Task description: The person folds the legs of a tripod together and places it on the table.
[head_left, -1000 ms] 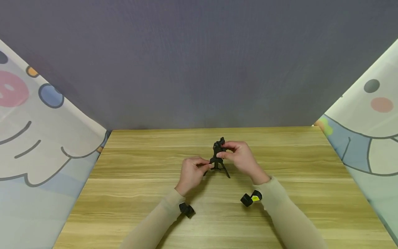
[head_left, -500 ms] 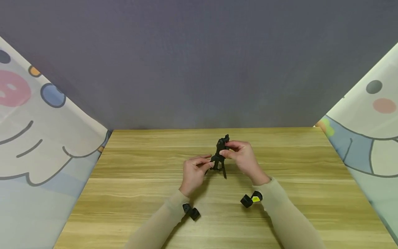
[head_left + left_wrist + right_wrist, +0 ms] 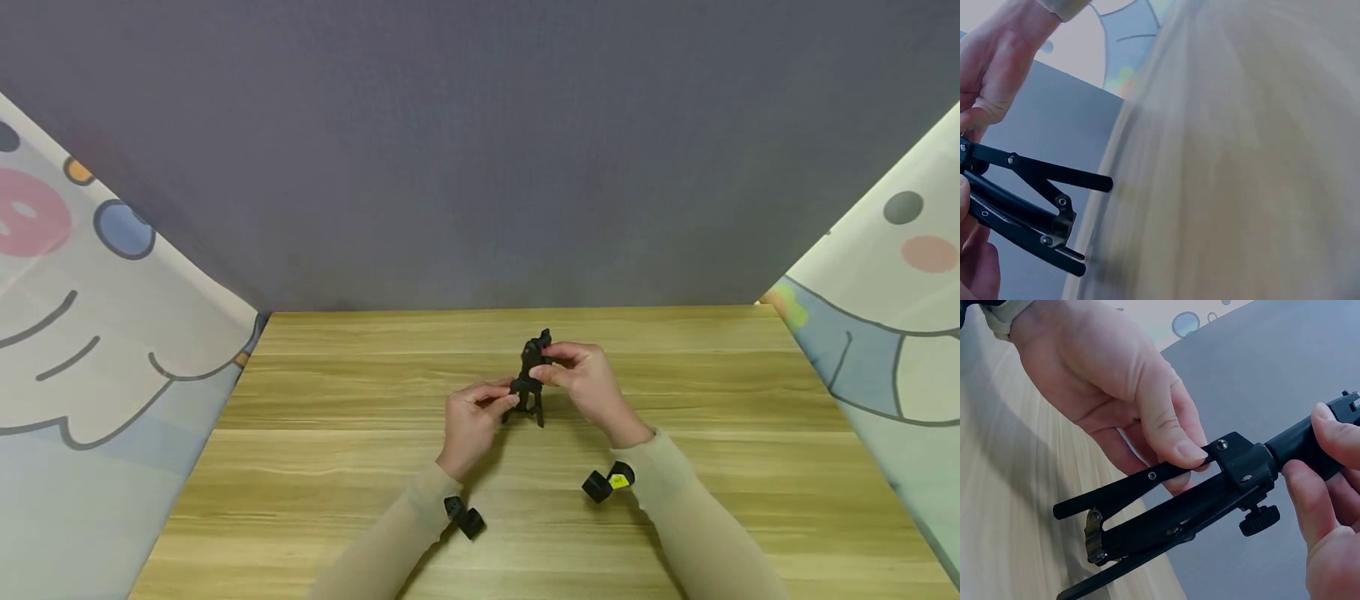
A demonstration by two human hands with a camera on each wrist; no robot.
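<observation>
A small black tripod (image 3: 532,355) stands tilted between both hands near the middle of the table in the head view. My left hand (image 3: 469,427) pinches one of its legs between thumb and fingers; the right wrist view shows that leg (image 3: 1116,487) close up, with hinges and metal braces. My right hand (image 3: 592,385) grips the upper shaft, above the collar and a round knob (image 3: 1260,520). From the left wrist, the leg ends (image 3: 1094,181) appear angled toward the tabletop. Whether the feet touch the wood is hard to tell.
The wood-grain table (image 3: 337,500) meets a grey panel (image 3: 480,167) at its far edge. Cartoon-printed sheets (image 3: 90,333) flank both sides. Each wrist carries a black camera (image 3: 597,486).
The tripod's legs have drawn closer together than a second ago. Its top has shifted slightly right, and my left hand has moved a little right with the leg.
</observation>
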